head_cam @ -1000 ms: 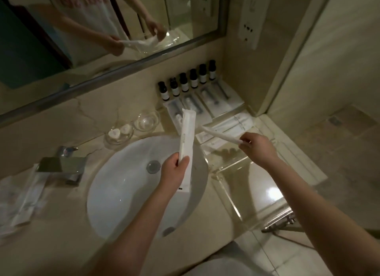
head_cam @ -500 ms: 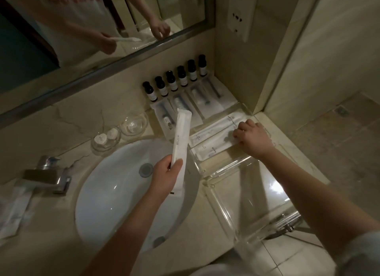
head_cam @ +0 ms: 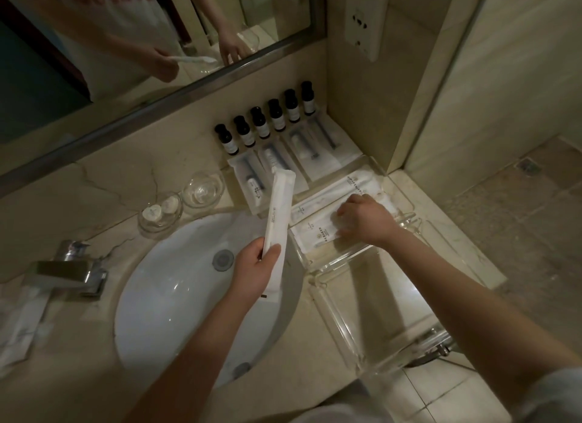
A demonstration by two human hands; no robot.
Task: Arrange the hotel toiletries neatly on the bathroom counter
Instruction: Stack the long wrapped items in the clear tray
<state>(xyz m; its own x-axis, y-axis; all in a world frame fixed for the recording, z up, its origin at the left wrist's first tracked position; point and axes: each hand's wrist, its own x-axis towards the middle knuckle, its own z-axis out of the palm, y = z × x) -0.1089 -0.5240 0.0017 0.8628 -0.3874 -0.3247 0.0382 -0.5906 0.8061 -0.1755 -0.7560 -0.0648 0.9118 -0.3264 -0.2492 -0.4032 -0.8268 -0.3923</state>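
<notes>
Scene: a hotel bathroom counter [head_cam: 362, 300] seen from above, with a white basin [head_cam: 176, 312] at centre and a clear acrylic tray [head_cam: 378, 325] to its right.

Left hand: the left hand [head_cam: 256, 270] holds a long white sachet [head_cam: 278, 211] by its lower end, the grip clenched around it, so that the pack stands tilted over the basin's rim with its top near the boxed kits.

Right hand: the right hand [head_cam: 367, 219] lies palm down on the flat packets [head_cam: 318, 221] in the far end of the tray — fingers pressed onto the paper. Whether this grip is pinching a packet or only flattening it cannot be told.

Already in order: six dark bottles [head_cam: 267, 120] stand in a row against the wall under the mirror, with boxed kits [head_cam: 299, 158] laid side by side just in front of them.

Other items: two glass dishes [head_cam: 179, 202] sit behind the basin, one holding small round soaps; loose wrappers [head_cam: 19, 322] lie blurred at the counter's left edge, beside the tap [head_cam: 67, 273].

Step in hand: by the look of it, squaring up the packets in the tray.

Next move: probably the held sachet goes down beside the packets — that calls for the right hand to clear the spot and for the long edge to lie parallel with its neighbours.

Remaining: the wrappers at the far left appear untouched.
</notes>
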